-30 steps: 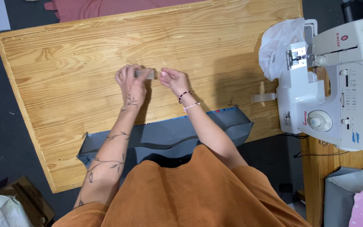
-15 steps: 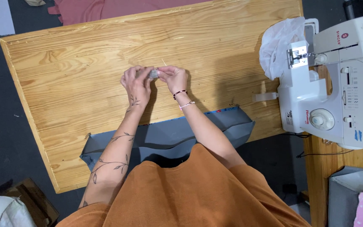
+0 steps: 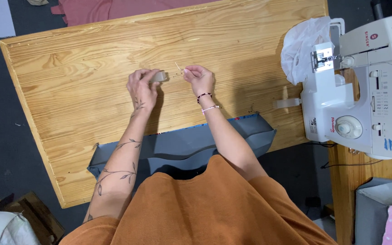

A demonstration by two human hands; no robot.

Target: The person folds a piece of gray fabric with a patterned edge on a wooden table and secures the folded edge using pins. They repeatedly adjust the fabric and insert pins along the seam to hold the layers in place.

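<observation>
1. Both hands have moved apart since half a second ago.
2. Left hand (image 3: 142,86) fingers pinch a small clear box (image 3: 159,76), holding it steady near the surface (image 3: 69,68) middle.
3. Right hand (image 3: 197,77) fingers pinch a thin pin (image 3: 178,67).
4. White sewing machine (image 3: 368,86) stands past the right edge.

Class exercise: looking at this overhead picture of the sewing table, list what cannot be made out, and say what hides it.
Head view:
1. The small pale object in the left hand: fingers cover most of it, so its kind is unclear.
2. The thin pin-like thing at the right hand: too small to identify.
3. The sewing machine: cut off by the right edge.
4. The grey fabric: partly hidden by the arms and body.
</observation>
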